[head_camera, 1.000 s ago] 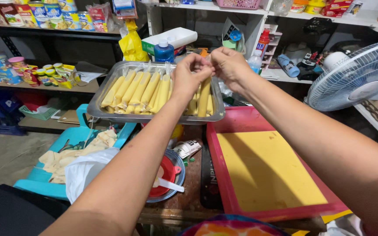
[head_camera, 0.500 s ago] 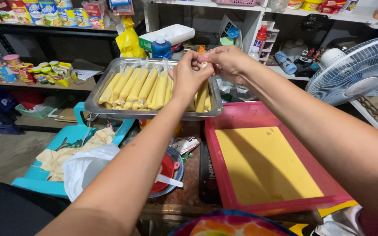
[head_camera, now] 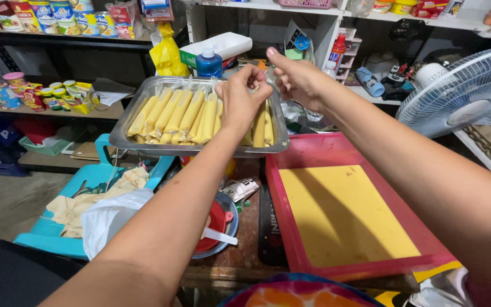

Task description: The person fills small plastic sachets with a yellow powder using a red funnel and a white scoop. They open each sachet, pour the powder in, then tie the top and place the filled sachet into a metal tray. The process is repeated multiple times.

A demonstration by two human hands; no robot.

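Observation:
A metal tray (head_camera: 126,139) holds several long yellow filled plastic tubes (head_camera: 177,113) laid side by side. Over its right end my left hand (head_camera: 246,96) is closed in a fist around the clear plastic top of one yellow tube (head_camera: 260,128), which hangs down into the tray. My right hand (head_camera: 298,79) is just to the right of it. It pinches the same plastic top with one finger stuck out upward. The pinched plastic itself is mostly hidden between the hands.
A red tray with a yellow mat (head_camera: 342,216) lies at the right, a white fan (head_camera: 461,91) beyond it. A turquoise chair (head_camera: 46,227) with cloth and a plastic bag, and a red bowl (head_camera: 217,222), sit below the tray. Shelves of goods stand behind.
Both hands have stayed over the tray's right end. My right hand has drawn a little away from the left and its finger now points up.

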